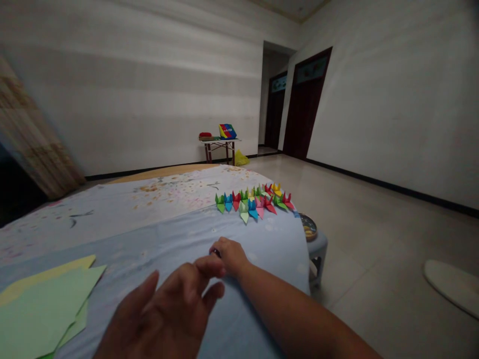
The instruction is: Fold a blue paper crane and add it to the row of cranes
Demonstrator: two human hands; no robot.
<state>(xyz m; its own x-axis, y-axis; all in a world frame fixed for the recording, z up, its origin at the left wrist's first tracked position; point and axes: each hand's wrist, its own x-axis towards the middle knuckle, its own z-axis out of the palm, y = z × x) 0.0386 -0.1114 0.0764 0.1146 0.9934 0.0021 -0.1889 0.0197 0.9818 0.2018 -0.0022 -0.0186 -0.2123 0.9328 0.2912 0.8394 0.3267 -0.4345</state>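
Observation:
My left hand (168, 304) is raised close to the camera over the blue part of the tablecloth (157, 249). Its fingers are apart and partly curled, and nothing shows in them. Just beyond it, my right hand (231, 255) rests low on the cloth with its fingers curled in. A small dark spot shows at its fingertips; what it is I cannot make out. Past the right hand stand several folded paper cranes (258, 209) in green, blue, red, pink and yellow, in rows near the table's right edge. Left of my left hand lie loose sheets of green and yellow paper (41, 309).
A grey-blue stool (318, 247) with a round patterned tin (307, 227) on it stands against the table's right side. Near the far wall is a small table (220, 141) holding a colourful box (227, 131). A pale oval object (452, 286) is at the right.

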